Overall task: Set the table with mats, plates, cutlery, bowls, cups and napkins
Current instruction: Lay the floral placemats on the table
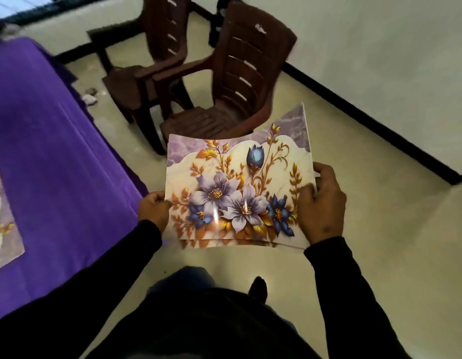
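Observation:
I hold a small stack of glossy floral place mats (pixel 237 187) in front of me, above the floor and to the right of the table. My left hand (pixel 154 211) pinches the stack's left edge. My right hand (pixel 321 203) grips its right edge, thumb on top. The mats bow upward between my hands, and a second mat's edge shows under the top one. On the purple tablecloth of the table (pixel 51 161) at the left lies another floral mat (pixel 4 216), cut off by the frame's edge.
Two dark brown plastic chairs (pixel 224 81) stand on the pale floor just beyond the mats, close to the table's right edge. A white wall with a black skirting runs along the right. My legs and a dark shoe show below.

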`<control>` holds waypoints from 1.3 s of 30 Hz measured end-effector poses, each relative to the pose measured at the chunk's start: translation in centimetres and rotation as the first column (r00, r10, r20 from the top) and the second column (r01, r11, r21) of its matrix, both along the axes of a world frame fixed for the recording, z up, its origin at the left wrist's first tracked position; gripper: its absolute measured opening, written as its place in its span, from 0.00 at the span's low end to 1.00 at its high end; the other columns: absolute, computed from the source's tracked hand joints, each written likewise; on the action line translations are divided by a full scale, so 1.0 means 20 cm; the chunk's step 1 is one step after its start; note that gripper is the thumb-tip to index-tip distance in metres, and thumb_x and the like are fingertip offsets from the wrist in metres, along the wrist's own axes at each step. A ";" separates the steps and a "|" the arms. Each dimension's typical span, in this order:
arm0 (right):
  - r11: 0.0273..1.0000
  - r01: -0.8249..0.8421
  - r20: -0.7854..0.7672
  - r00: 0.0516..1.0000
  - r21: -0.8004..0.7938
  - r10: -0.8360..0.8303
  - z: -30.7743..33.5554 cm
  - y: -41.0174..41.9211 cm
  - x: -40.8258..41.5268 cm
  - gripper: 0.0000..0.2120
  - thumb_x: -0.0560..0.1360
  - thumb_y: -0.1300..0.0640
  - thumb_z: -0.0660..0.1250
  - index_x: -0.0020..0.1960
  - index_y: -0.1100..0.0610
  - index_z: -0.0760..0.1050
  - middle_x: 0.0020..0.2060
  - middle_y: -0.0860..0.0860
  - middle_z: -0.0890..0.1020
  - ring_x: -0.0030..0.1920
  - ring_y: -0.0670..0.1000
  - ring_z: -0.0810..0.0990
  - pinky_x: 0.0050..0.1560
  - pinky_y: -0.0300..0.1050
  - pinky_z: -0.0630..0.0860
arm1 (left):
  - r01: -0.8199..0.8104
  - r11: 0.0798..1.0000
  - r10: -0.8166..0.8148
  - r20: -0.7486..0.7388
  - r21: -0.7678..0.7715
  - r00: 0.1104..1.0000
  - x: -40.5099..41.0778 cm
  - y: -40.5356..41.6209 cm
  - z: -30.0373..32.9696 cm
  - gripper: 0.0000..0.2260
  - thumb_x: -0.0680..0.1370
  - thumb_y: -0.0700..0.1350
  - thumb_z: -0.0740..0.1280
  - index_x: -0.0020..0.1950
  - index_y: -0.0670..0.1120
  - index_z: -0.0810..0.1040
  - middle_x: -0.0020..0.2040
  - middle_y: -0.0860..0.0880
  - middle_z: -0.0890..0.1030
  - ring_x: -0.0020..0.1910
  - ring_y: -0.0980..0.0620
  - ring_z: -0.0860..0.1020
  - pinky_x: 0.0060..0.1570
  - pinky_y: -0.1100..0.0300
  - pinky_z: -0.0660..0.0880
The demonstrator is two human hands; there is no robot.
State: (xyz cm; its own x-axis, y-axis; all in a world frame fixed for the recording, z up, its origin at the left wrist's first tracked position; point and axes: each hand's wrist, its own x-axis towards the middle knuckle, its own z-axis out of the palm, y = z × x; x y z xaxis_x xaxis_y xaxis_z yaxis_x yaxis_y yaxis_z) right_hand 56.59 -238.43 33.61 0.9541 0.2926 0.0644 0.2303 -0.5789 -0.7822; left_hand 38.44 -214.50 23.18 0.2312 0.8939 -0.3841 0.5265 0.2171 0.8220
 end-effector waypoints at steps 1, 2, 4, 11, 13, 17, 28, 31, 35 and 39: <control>0.998 -0.056 0.000 0.998 -0.001 0.056 0.00 0.06 0.08 0.12 0.81 0.63 0.58 0.64 0.58 0.71 0.54 0.58 0.84 0.47 0.55 0.84 0.43 0.43 0.80 | -0.036 0.999 0.036 -0.004 0.025 0.999 0.03 0.00 0.02 0.13 0.75 0.30 0.65 0.55 0.40 0.82 0.48 0.45 0.82 0.46 0.47 0.78 0.48 0.55 0.75; 0.993 -0.114 0.008 0.993 -0.006 0.114 0.00 0.13 0.16 0.13 0.81 0.64 0.58 0.64 0.57 0.71 0.54 0.58 0.84 0.48 0.56 0.84 0.43 0.43 0.80 | -0.081 0.996 0.081 0.003 0.042 0.997 0.05 0.01 0.04 0.12 0.75 0.31 0.66 0.55 0.40 0.83 0.47 0.45 0.82 0.46 0.47 0.78 0.48 0.55 0.75; 0.977 -0.211 0.033 0.977 -0.021 0.212 -0.01 0.29 0.27 0.14 0.80 0.64 0.57 0.64 0.56 0.71 0.54 0.59 0.84 0.50 0.59 0.84 0.45 0.49 0.81 | -0.186 0.982 0.184 0.041 0.028 0.982 0.05 0.03 0.05 0.10 0.75 0.33 0.68 0.55 0.41 0.83 0.47 0.45 0.83 0.46 0.47 0.79 0.49 0.52 0.78; 0.869 -0.494 0.087 0.867 0.027 0.490 0.01 0.92 0.44 0.14 0.80 0.64 0.57 0.64 0.56 0.72 0.55 0.56 0.83 0.54 0.57 0.83 0.49 0.52 0.82 | -0.488 0.870 0.493 0.087 -0.075 0.866 -0.09 0.18 0.01 0.05 0.77 0.37 0.72 0.51 0.43 0.80 0.48 0.43 0.83 0.47 0.43 0.81 0.51 0.45 0.80; 0.822 -0.566 0.070 0.824 0.060 0.563 0.00 1.12 0.45 0.14 0.80 0.65 0.58 0.63 0.56 0.72 0.54 0.52 0.83 0.54 0.52 0.82 0.48 0.50 0.82 | -0.554 0.823 0.566 0.088 -0.129 0.820 -0.17 0.26 -0.02 0.04 0.77 0.40 0.72 0.50 0.46 0.79 0.48 0.44 0.84 0.48 0.41 0.82 0.51 0.41 0.81; 0.695 -0.719 0.077 0.695 0.032 0.715 0.00 1.53 0.41 0.14 0.80 0.64 0.60 0.64 0.53 0.73 0.56 0.51 0.82 0.55 0.49 0.81 0.52 0.56 0.82 | -0.649 0.731 0.678 0.120 -0.208 0.725 -0.33 0.33 -0.06 0.04 0.78 0.38 0.70 0.50 0.45 0.80 0.50 0.41 0.83 0.49 0.39 0.82 0.52 0.41 0.80; 0.244 -0.963 -0.051 0.240 0.110 0.969 -0.07 2.57 0.10 0.17 0.78 0.69 0.64 0.62 0.54 0.78 0.54 0.54 0.84 0.53 0.50 0.84 0.51 0.49 0.82 | -0.875 0.406 0.912 0.061 -0.263 0.405 -0.56 0.40 -0.23 0.06 0.72 0.46 0.76 0.46 0.50 0.81 0.46 0.40 0.85 0.47 0.37 0.84 0.50 0.36 0.81; 0.128 -0.986 -0.119 0.115 0.111 0.986 -0.19 2.90 -0.01 0.18 0.76 0.70 0.64 0.62 0.54 0.78 0.53 0.55 0.84 0.53 0.52 0.84 0.52 0.52 0.82 | -0.915 0.300 0.954 0.055 -0.269 0.296 -0.54 0.42 -0.28 0.08 0.70 0.43 0.77 0.44 0.53 0.82 0.46 0.39 0.84 0.48 0.36 0.84 0.48 0.35 0.81; -0.048 -0.997 -0.252 -0.060 0.054 0.966 -0.35 3.31 -0.23 0.18 0.78 0.71 0.63 0.62 0.55 0.77 0.45 0.55 0.83 0.39 0.41 0.83 0.37 0.37 0.80 | -0.953 0.190 0.978 -0.035 -0.238 0.204 -0.48 0.42 -0.36 0.12 0.67 0.41 0.79 0.43 0.53 0.79 0.41 0.46 0.83 0.43 0.43 0.82 0.47 0.37 0.81; -0.285 -0.958 -0.291 -0.261 -0.040 0.920 -0.48 3.61 -0.43 0.19 0.76 0.67 0.65 0.62 0.51 0.78 0.48 0.58 0.84 0.46 0.52 0.85 0.45 0.50 0.84 | -0.970 0.036 0.990 -0.127 -0.242 0.069 -0.36 0.46 -0.34 0.13 0.71 0.35 0.76 0.44 0.52 0.78 0.42 0.45 0.82 0.45 0.39 0.83 0.48 0.38 0.81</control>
State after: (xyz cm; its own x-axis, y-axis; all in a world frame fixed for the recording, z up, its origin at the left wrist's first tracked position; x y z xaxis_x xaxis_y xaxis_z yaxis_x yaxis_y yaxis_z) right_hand 48.08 -166.32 23.95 -0.5374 0.8121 -0.2275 0.5880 0.1673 -0.7914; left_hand 31.18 -205.37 16.30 -0.7607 0.2077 -0.6150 -0.3673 0.6434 0.6716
